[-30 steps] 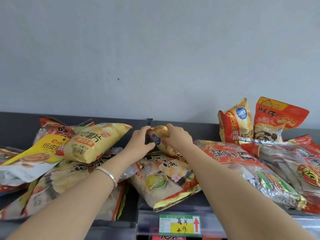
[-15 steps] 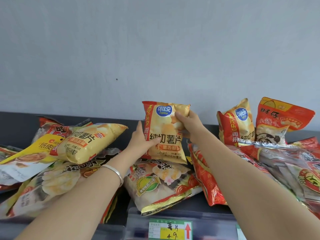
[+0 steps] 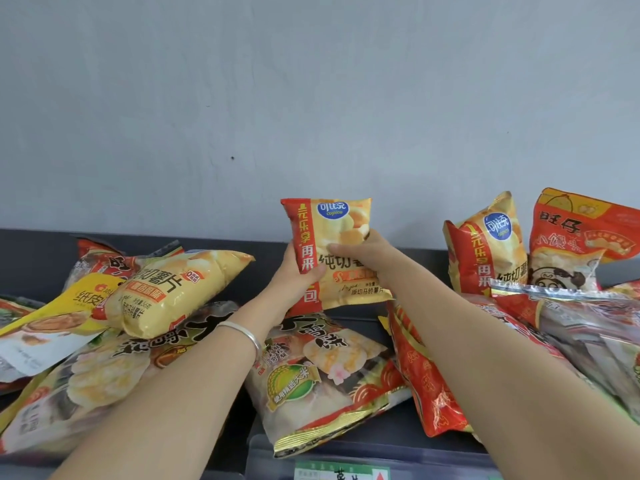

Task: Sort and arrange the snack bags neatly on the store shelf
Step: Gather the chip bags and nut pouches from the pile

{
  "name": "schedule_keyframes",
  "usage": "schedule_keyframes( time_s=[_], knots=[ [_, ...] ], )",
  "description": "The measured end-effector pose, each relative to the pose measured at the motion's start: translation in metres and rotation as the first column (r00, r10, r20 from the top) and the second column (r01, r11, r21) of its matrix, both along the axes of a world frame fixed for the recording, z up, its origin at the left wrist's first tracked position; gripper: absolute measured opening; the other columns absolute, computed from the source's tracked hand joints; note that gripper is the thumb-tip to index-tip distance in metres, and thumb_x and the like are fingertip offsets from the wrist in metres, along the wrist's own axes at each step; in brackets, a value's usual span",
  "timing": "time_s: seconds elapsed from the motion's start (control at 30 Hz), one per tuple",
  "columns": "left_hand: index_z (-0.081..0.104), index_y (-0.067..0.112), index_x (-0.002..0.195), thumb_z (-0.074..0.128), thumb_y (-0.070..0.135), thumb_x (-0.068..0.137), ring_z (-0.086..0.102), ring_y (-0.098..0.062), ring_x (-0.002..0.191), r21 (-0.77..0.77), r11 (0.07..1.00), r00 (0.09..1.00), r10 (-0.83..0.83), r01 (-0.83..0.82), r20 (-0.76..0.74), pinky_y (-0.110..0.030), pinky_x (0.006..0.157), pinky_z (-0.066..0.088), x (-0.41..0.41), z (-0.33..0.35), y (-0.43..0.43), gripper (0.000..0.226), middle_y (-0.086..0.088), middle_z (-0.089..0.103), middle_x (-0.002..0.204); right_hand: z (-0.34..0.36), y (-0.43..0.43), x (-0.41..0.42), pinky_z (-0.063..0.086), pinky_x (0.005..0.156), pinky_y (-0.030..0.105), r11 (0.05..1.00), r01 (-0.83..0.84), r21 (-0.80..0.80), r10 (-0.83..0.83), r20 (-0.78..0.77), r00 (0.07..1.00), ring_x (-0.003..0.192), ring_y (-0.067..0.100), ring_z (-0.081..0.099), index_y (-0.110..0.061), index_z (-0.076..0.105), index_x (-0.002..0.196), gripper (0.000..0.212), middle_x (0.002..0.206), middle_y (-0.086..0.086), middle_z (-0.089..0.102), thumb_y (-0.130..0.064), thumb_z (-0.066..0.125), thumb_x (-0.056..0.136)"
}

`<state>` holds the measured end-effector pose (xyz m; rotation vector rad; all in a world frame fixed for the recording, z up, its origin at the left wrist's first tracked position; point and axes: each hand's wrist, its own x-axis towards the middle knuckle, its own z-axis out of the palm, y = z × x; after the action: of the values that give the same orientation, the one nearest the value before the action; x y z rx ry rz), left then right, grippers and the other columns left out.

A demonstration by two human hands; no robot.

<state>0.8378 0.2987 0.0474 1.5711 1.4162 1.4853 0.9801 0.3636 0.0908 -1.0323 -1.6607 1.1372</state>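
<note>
A small yellow-and-red chip bag (image 3: 337, 230) stands upright above the shelf's middle, held between both hands. My left hand (image 3: 294, 275) grips its lower left edge, thumb across the red stripe. My right hand (image 3: 365, 258) grips its right side, fingers curled over the front. A matching chip bag (image 3: 485, 244) stands upright at the back right beside a red-orange snack bag (image 3: 575, 244). A larger yellow chip bag (image 3: 173, 289) lies tilted on the left pile.
Large rice-cracker bags (image 3: 322, 368) lie flat under my arms. A red bag (image 3: 426, 379) and clear-wrapped packs (image 3: 588, 327) are heaped at the right. More bags (image 3: 62, 306) pile up at the left. The dark shelf (image 3: 408, 247) backs onto a grey wall; a price label (image 3: 339, 472) sits on its front rail.
The small chip bag was lifted out of the pile and turned upright. Both hands have shifted their hold, the right hand now across its front, the left at its lower edge.
</note>
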Motion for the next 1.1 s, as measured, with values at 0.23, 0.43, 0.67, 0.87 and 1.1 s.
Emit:
schedule_keyframes(
  time_s=[0.23, 0.43, 0.67, 0.87, 1.1],
  knots=[
    [0.034, 0.026, 0.144, 0.052, 0.051, 0.09, 0.046, -0.021, 0.128, -0.383, 0.922, 0.724, -0.231, -0.05, -0.65, -0.037, 0.107, 0.037, -0.009, -0.025, 0.004, 0.062, 0.0, 0.045, 0.144, -0.02, 0.002, 0.013, 0.055, 0.085, 0.045, 0.903, 0.377, 0.206, -0.407, 0.129, 0.904, 0.102, 0.025, 0.064, -0.022, 0.03, 0.134, 0.076, 0.116, 0.002, 0.059, -0.041, 0.076, 0.077],
    [0.033, 0.031, 0.144, 0.043, 0.06, 0.09, 0.037, -0.022, 0.134, -0.571, 0.82, 0.645, -0.415, -0.041, -0.642, -0.039, 0.111, 0.028, -0.002, -0.027, 0.001, 0.062, 0.001, 0.033, 0.15, -0.02, -0.004, 0.011, 0.055, 0.081, 0.042, 0.839, 0.436, 0.325, -0.496, 0.129, 0.859, 0.106, 0.026, 0.063, -0.019, 0.026, 0.138, 0.076, 0.122, 0.004, 0.058, -0.041, 0.072, 0.082],
    [0.039, 0.035, 0.139, 0.05, 0.06, 0.087, 0.04, -0.019, 0.129, -0.621, 0.782, 0.563, -0.536, 0.052, -0.629, -0.036, 0.106, 0.034, -0.009, -0.012, -0.031, 0.059, 0.004, 0.037, 0.145, -0.014, -0.01, 0.008, 0.05, 0.077, 0.036, 0.862, 0.397, 0.314, -0.454, 0.131, 0.882, 0.109, 0.025, 0.061, -0.018, 0.025, 0.14, 0.076, 0.125, 0.004, 0.057, -0.039, 0.072, 0.083],
    [0.057, 0.026, 0.119, 0.053, 0.038, 0.094, 0.052, -0.016, 0.111, -0.559, 0.819, 0.667, -0.489, 0.129, -0.562, -0.03, 0.093, 0.043, -0.023, -0.011, -0.033, 0.029, 0.003, 0.055, 0.119, -0.024, -0.001, -0.016, 0.052, 0.085, 0.042, 0.938, 0.333, 0.097, -0.339, 0.055, 0.939, 0.111, 0.027, 0.059, -0.021, 0.021, 0.143, 0.085, 0.128, 0.006, 0.055, -0.033, 0.076, 0.08],
    [0.026, 0.022, 0.141, 0.049, 0.025, 0.097, 0.054, -0.025, 0.115, -0.417, 0.903, 0.883, -0.109, -0.104, -0.457, -0.04, 0.095, 0.049, -0.027, -0.018, -0.006, 0.05, -0.01, 0.047, 0.135, -0.05, 0.017, -0.013, 0.046, 0.094, 0.041, 0.951, 0.265, -0.156, -0.217, 0.273, 0.937, 0.125, 0.029, 0.051, -0.008, 0.018, 0.145, 0.083, 0.138, 0.013, 0.049, -0.022, 0.073, 0.084]
  ],
)
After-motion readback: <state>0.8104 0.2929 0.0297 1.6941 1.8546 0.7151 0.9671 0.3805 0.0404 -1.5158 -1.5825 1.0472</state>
